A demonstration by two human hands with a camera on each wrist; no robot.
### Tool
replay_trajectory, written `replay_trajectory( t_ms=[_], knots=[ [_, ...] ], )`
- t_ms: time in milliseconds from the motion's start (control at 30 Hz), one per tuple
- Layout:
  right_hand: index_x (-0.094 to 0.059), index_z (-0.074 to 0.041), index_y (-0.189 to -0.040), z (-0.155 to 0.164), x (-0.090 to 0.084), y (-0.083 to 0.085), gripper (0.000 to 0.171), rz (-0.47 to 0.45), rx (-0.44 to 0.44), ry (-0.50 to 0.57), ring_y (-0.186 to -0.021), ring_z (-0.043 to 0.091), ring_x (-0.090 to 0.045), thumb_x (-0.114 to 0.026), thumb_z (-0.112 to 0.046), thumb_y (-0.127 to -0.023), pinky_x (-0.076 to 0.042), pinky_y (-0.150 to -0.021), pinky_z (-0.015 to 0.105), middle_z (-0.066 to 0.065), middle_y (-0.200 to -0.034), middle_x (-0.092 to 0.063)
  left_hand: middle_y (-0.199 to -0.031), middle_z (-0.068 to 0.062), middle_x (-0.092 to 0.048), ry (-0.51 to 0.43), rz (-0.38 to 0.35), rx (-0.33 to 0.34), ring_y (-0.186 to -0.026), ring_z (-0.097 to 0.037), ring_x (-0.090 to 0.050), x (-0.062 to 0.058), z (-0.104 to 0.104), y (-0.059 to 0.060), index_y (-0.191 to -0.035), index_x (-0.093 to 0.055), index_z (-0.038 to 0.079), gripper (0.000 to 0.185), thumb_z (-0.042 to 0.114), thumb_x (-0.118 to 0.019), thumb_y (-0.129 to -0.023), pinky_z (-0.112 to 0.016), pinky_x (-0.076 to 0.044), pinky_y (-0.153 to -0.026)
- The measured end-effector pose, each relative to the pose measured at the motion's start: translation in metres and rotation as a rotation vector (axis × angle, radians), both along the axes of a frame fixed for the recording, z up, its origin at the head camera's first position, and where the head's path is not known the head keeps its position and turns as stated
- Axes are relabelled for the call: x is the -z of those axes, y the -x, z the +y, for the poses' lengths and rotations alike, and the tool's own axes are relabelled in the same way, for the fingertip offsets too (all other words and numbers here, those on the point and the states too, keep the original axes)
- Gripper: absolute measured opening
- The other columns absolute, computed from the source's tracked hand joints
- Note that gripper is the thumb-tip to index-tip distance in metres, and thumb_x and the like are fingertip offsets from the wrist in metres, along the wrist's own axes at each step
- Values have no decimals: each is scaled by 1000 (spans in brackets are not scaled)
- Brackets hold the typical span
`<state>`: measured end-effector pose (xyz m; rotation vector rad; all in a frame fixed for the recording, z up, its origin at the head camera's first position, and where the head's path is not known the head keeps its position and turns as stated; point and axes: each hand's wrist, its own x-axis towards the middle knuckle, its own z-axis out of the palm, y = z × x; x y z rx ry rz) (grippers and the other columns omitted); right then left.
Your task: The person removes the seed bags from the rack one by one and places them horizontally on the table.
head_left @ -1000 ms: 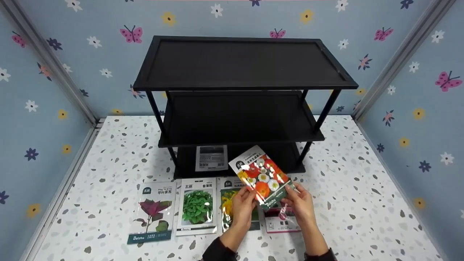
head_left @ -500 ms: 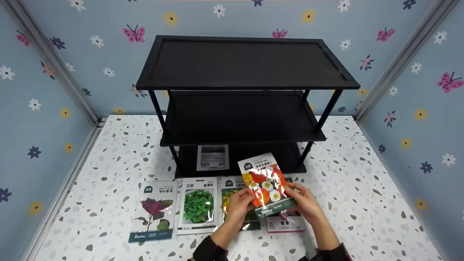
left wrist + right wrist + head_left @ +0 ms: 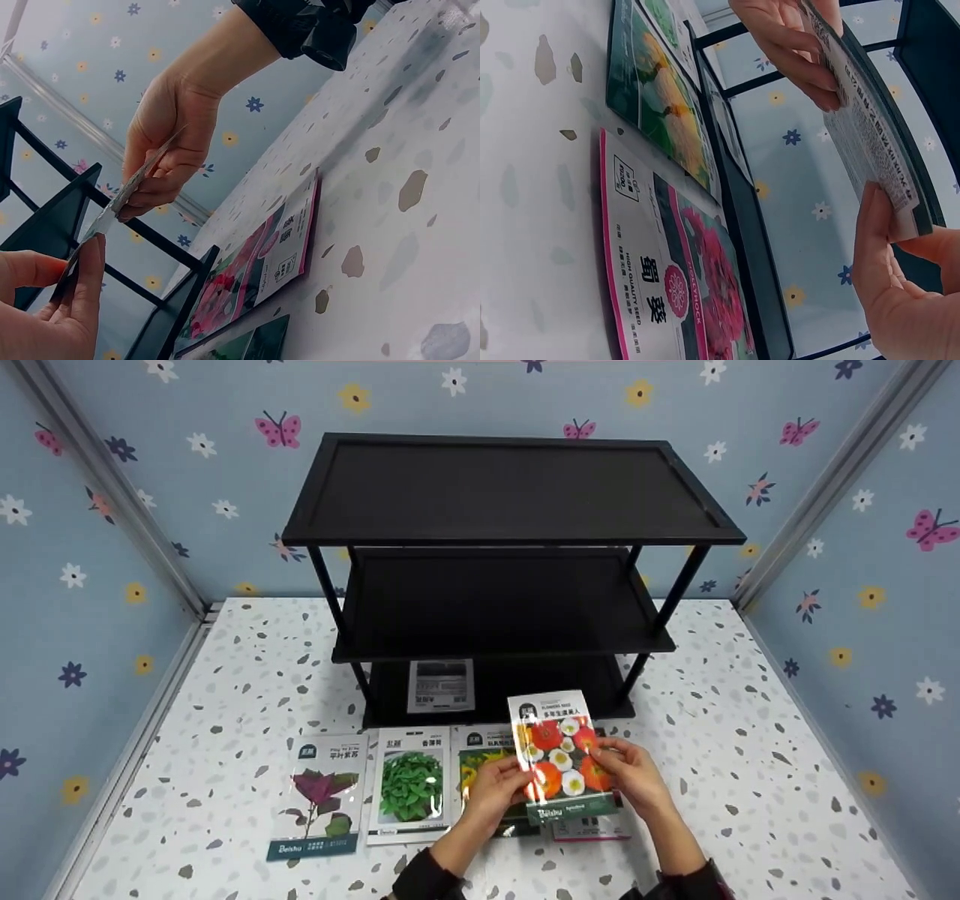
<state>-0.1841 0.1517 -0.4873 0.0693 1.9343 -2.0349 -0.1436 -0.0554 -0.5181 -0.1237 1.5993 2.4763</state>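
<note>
the red-and-white flower seed packet (image 3: 561, 757) is held upright above the speckled tabletop (image 3: 750, 780), in front of the black shelf rack (image 3: 495, 555). the left hand (image 3: 491, 791) pinches its left edge; the right hand (image 3: 634, 780) pinches its right edge. a pink hollyhock packet (image 3: 671, 285) lies beneath.

One head view, two low wrist views

Head camera looks down from above; both wrist cameras sit near the speckled white tabletop (image 3: 247, 675), sharing the pink-bordered flower seed packet (image 3: 259, 274).
</note>
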Motion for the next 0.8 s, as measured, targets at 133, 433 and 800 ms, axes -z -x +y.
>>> replay_trajectory(
  t_ms=[133, 433, 800],
  knots=[
    [-48, 10, -107, 3, 9, -1, 24, 16, 66, -22, -70, 17, -60, -54, -3, -87, -51, -61, 27, 9, -82, -64, -96, -21, -62, 60, 13, 9, -78, -21, -62, 3, 1, 1, -111, -51, -15, 32, 1, -57, -84, -33, -52, -69],
    [-51, 9, -109, 30, 20, -7, 28, -2, 194, -177, -75, 19, -59, -55, -6, -86, -50, -65, 29, 13, -88, -63, -91, -23, -62, 170, 36, 34, -73, -26, -62, 8, -17, 1, -109, -51, -14, 30, 6, -54, -87, -32, -53, -61],
    [-47, 8, -116, 75, 27, -5, 37, -31, 211, -371, -75, 10, -56, -55, -16, -88, -47, -65, 23, 7, -90, -62, -87, -18, -60, 556, 179, -30, -77, -34, -59, 8, -63, 19, -102, -55, -12, 25, 7, -55, -86, -39, -52, -64]
  ],
)
